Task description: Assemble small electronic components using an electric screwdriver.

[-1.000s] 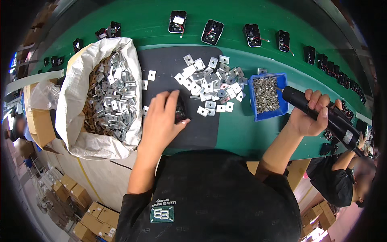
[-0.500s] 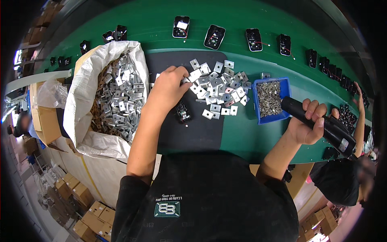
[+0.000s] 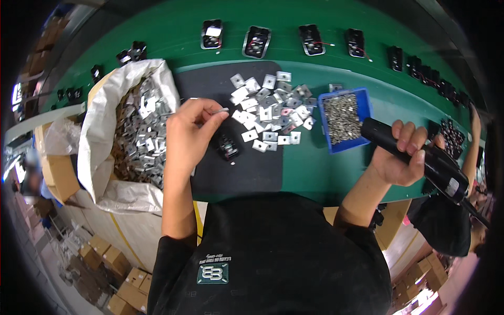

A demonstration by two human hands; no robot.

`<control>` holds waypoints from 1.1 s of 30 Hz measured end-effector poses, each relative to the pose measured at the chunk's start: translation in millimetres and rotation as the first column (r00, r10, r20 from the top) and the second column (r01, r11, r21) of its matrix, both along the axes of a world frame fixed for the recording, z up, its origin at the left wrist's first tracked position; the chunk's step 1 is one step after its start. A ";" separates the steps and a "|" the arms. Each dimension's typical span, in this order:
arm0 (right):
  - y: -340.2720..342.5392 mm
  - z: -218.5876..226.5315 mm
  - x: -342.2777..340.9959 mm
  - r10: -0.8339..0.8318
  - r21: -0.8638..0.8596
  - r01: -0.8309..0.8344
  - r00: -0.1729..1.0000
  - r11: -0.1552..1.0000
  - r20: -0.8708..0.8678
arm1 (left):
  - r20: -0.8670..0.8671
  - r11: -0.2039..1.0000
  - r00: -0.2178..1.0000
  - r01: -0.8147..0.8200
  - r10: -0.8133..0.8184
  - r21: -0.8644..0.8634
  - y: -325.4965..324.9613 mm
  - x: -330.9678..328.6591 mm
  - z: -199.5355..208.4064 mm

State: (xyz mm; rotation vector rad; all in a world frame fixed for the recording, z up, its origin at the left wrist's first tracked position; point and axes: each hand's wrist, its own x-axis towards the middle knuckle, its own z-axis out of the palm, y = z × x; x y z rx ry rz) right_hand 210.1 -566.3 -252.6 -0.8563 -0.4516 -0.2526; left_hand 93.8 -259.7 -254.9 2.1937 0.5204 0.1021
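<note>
Left hand (image 3: pixel 191 131) raised over the dark mat (image 3: pixel 210 86), thumb and forefinger pinched on a thin flat metal plate (image 3: pixel 219 110), seen edge-on. Just below it, on the mat, a small black part (image 3: pixel 229 148). To the right, a loose heap of square, dull-silver plates (image 3: pixel 273 107) spilling off the mat onto the green belt (image 3: pixel 173 31). Right hand (image 3: pixel 401 157) wrapped tight round a black cylindrical driver (image 3: pixel 420 155), tip beside a blue bin (image 3: pixel 362 102) of tiny screws. At left, a white woven sack (image 3: pixel 100 142) full of similar plates
</note>
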 end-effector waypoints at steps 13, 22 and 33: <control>-10.0 -11.0 -1.5 -0.003 -0.032 0.000 0.997 0.999 -0.071 | 0.048 0.993 0.998 -0.048 0.043 0.107 -16.0 -56.8 -21.1; -12.0 -5.5 -3.4 0.003 -0.029 -0.005 0.999 1.000 -0.053 | -0.023 0.969 0.995 0.099 -0.096 0.229 -9.5 -46.4 -25.7; -10.0 1.5 -3.9 0.021 -0.057 -0.022 1.000 0.998 -0.014 | -0.048 0.977 0.981 0.190 -0.186 0.100 -7.5 -13.6 -0.7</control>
